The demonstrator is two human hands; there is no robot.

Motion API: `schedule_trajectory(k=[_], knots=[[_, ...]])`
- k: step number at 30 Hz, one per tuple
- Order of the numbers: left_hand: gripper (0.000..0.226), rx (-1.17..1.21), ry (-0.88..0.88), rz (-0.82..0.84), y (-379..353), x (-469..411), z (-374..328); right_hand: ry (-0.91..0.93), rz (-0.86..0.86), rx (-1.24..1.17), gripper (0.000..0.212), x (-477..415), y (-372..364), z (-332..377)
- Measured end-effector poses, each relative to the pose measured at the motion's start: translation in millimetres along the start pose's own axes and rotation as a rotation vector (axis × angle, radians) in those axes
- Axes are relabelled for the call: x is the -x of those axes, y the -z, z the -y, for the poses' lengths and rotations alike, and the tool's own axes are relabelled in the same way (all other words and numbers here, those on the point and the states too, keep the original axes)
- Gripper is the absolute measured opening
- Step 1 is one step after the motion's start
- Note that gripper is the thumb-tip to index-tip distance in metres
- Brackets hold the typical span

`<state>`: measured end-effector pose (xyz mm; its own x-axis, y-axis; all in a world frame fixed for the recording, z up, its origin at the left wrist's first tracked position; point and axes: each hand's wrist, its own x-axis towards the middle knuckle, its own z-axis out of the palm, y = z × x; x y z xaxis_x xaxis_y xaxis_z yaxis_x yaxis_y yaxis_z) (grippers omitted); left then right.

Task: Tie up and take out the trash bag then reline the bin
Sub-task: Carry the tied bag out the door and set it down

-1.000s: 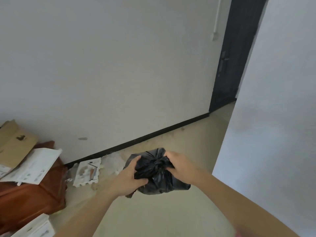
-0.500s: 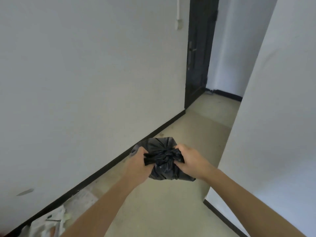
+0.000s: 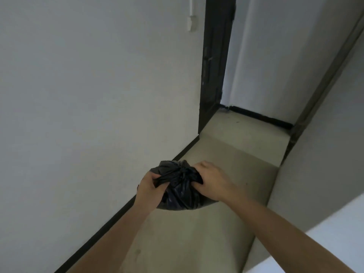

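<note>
A small black trash bag point(image 3: 180, 191) hangs in the air in front of me, its top gathered into a knot. My left hand point(image 3: 150, 187) grips the twisted plastic on the bag's left side. My right hand point(image 3: 211, 181) is closed on the plastic at the bag's right side, close to the knot. Both hands hold the bag above the beige floor point(image 3: 226, 160) of a narrow hallway. No bin is in view.
A white wall point(image 3: 98, 95) with a black baseboard runs along the left. A dark door point(image 3: 213, 66) stands ahead at the hallway's end. Another pale wall point(image 3: 325, 144) closes in on the right, leaving a narrow floor strip between.
The view has swung right and forward down the hallway; the boxes and papers on the left are out of sight. Both hands keep hold of the bag, and the door is nearer.
</note>
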<state>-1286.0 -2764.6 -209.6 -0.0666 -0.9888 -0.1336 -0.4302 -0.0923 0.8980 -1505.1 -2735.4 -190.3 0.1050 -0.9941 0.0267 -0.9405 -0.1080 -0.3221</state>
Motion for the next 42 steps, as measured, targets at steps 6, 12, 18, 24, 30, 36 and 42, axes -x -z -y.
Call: schedule_trajectory(k=[6, 12, 18, 24, 30, 36, 42], knots=[[0.016, -0.047, -0.071, 0.174, -27.1, -123.8, -34.0, -0.200, -0.036, 0.121, 0.028, -94.7, 8.8, -44.5], [0.034, -0.229, -0.201, 0.569, -86.1, -238.6, -70.4, -0.383, -0.095, -0.043, 0.017, -158.8, 9.4, -146.0], [0.032, -0.446, -0.327, 0.561, -173.0, -353.0, -98.3, -0.424, -0.127, -0.150, 0.028, -240.7, 7.4, -269.4], [0.013, -0.549, -0.281, 0.355, -239.4, -454.0, -136.2, -0.329, -0.144, -0.204, 0.032, -341.6, 33.3, -359.2], [0.029, -0.551, -0.123, 0.187, -276.2, -553.9, -130.5, -0.245, -0.061, -0.213, 0.033, -449.4, 26.7, -409.7], [0.015, -0.259, 0.169, 0.234, -317.0, -674.9, -109.6, -0.236, 0.102, -0.197, 0.034, -563.6, -5.2, -468.5], [0.029, -0.265, 0.238, 0.317, -354.1, -784.0, -109.3, -0.319, 0.264, -0.219, 0.032, -667.7, -29.8, -531.7]])
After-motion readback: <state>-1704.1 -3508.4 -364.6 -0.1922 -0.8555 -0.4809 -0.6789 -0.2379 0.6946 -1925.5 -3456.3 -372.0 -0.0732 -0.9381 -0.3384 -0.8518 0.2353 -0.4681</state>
